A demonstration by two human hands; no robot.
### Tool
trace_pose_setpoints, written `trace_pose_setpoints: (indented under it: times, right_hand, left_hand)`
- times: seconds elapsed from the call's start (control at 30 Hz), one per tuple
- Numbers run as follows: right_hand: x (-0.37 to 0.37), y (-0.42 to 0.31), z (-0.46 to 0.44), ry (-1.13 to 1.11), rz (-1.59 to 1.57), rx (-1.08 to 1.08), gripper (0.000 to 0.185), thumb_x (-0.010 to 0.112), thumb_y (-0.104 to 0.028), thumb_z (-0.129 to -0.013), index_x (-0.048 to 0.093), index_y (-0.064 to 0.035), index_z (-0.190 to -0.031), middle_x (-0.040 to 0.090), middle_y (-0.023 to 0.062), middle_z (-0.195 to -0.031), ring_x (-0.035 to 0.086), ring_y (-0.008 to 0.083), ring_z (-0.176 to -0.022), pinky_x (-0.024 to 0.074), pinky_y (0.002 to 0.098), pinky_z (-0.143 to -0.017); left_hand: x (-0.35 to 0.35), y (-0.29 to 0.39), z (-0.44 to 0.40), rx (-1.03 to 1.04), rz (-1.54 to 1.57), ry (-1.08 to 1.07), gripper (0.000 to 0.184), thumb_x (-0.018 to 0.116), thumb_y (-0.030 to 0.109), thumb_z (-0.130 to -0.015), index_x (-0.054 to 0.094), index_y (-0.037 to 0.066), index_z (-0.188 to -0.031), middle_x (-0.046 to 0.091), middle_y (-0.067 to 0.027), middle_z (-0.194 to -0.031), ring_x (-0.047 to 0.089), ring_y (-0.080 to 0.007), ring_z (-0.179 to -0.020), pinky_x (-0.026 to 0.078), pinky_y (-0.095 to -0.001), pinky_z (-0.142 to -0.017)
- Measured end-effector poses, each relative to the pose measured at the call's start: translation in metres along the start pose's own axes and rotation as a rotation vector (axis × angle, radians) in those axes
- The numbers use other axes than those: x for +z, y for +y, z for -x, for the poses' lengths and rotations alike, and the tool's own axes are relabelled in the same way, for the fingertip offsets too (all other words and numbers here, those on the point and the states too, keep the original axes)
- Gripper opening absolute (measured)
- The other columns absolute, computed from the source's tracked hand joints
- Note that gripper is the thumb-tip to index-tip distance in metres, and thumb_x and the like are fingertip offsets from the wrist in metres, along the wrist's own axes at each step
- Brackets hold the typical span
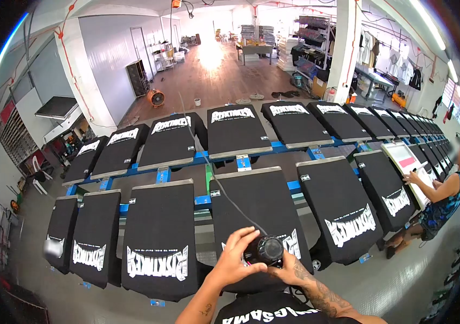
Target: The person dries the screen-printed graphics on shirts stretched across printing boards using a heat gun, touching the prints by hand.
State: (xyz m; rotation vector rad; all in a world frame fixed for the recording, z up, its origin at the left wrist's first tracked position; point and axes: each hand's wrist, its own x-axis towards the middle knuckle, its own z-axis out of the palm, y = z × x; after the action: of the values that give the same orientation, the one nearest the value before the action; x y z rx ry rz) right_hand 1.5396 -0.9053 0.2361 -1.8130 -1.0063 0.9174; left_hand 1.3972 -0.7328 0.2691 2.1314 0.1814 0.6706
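Observation:
Both hands are around a black round device [270, 249] with a grey cord running up from it. My left hand [235, 259] grips its left side, thumb along the lower edge and fingers over the top. My right hand [293, 270] holds its lower right side, partly hidden behind it. The device is above a black shirt [249, 197] with a white print, stretched over a flat board. To the left lies another printed black shirt [158, 232], and to the right one more [335, 208].
Two long rows of boards with black shirts run along a blue rail [278, 147]. At the right, a co-worker [446, 194] holds a white-framed screen [403, 162] over the near row. An orange fan [155, 98] stands on the floor beyond the rows.

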Motion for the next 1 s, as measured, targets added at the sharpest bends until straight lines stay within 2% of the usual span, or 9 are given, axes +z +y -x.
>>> trace_pose_setpoints:
  times: [0.1,0.13,0.2,0.23,0.33,0.47,0.5,0.6,1.0]
  right_hand:
    - [-0.020,-0.003,0.017,-0.014,-0.119,0.100,0.061,0.080,-0.018,-0.083,0.047,0.0002,-0.131,0.069,0.0135,-0.096,0.068,0.0150,-0.073,0.0556,0.0328,-0.066]
    - [-0.026,-0.001,0.024,0.014,-0.192,0.077,0.057,0.078,-0.016,-0.084,0.048,0.0019,-0.128,0.070,0.0117,-0.093,0.068,0.0149,-0.070,0.0557,0.0319,-0.065]
    - [-0.037,0.024,0.035,0.035,-0.151,0.129,0.054,0.077,-0.013,-0.085,0.047,0.0029,-0.127,0.070,0.0118,-0.094,0.068,0.0153,-0.071,0.0560,0.0312,-0.064]
    - [-0.041,0.025,0.041,0.074,-0.149,0.077,0.054,0.077,-0.009,-0.084,0.047,0.0029,-0.127,0.069,0.0119,-0.095,0.068,0.0153,-0.071,0.0560,0.0306,-0.062]
    - [-0.053,0.050,0.060,0.105,-0.245,0.063,0.051,0.075,-0.003,-0.083,0.048,0.0013,-0.126,0.068,0.0114,-0.097,0.067,0.0145,-0.069,0.0557,0.0287,-0.060]
    - [-0.076,0.068,0.094,0.127,-0.392,0.076,0.049,0.074,-0.001,-0.082,0.050,0.0008,-0.125,0.068,0.0099,-0.094,0.064,0.0123,-0.067,0.0542,0.0281,-0.059]
    - [-0.084,0.065,0.102,0.141,-0.331,0.127,0.037,0.073,0.003,-0.083,0.052,-0.0002,-0.114,0.066,0.0096,-0.090,0.066,0.0150,-0.068,0.0533,0.0280,-0.056]
    - [-0.101,0.095,0.124,0.155,-0.411,0.086,0.043,0.071,0.001,-0.083,0.051,0.0022,-0.122,0.067,0.0091,-0.091,0.064,0.0112,-0.068,0.0535,0.0275,-0.060]
    - [-0.146,0.129,0.178,0.211,-0.400,0.188,0.035,0.070,-0.004,-0.085,0.053,0.0020,-0.116,0.068,0.0095,-0.088,0.065,0.0117,-0.066,0.0528,0.0255,-0.057]
  left_hand:
    - [-0.025,0.060,-0.017,0.148,0.125,0.074,0.055,0.081,0.023,-0.074,0.063,0.001,-0.122,0.061,-0.0167,-0.123,0.060,-0.0306,-0.116,0.046,-0.0400,-0.100]
    - [-0.030,0.078,-0.020,0.245,0.269,0.069,0.053,0.079,0.020,-0.073,0.064,-0.001,-0.119,0.064,-0.0179,-0.116,0.063,-0.0288,-0.108,0.048,-0.0393,-0.096]
    - [-0.032,0.133,-0.020,0.292,0.724,0.040,0.056,0.075,0.042,-0.084,0.065,-0.002,-0.117,0.065,-0.0219,-0.113,0.062,-0.0304,-0.101,0.052,-0.0407,-0.085]
    - [-0.025,0.151,-0.027,0.450,0.838,0.017,0.061,0.065,0.053,-0.090,0.065,-0.002,-0.117,0.065,-0.0237,-0.109,0.063,-0.0326,-0.098,0.053,-0.0429,-0.079]
    - [0.004,0.198,-0.039,0.597,1.138,-0.104,0.060,0.063,0.053,-0.091,0.066,-0.002,-0.116,0.066,-0.0234,-0.109,0.063,-0.0328,-0.099,0.053,-0.0435,-0.080]
    - [0.054,0.231,-0.044,0.606,1.354,-0.164,0.060,0.060,0.053,-0.092,0.066,-0.001,-0.115,0.066,-0.0231,-0.108,0.064,-0.0331,-0.099,0.052,-0.0442,-0.082]
    - [0.067,0.238,-0.043,0.593,1.395,-0.172,0.059,0.060,0.053,-0.093,0.066,-0.001,-0.115,0.066,-0.0230,-0.108,0.064,-0.0332,-0.099,0.052,-0.0444,-0.082]
    - [0.105,0.258,-0.042,0.562,1.482,-0.205,0.059,0.058,0.054,-0.094,0.067,-0.001,-0.114,0.067,-0.0227,-0.108,0.064,-0.0334,-0.099,0.052,-0.0450,-0.083]
    - [0.214,0.311,-0.032,0.451,1.667,-0.214,0.060,0.049,0.054,-0.097,0.068,-0.001,-0.110,0.069,-0.0217,-0.106,0.065,-0.0343,-0.101,0.051,-0.0472,-0.087]
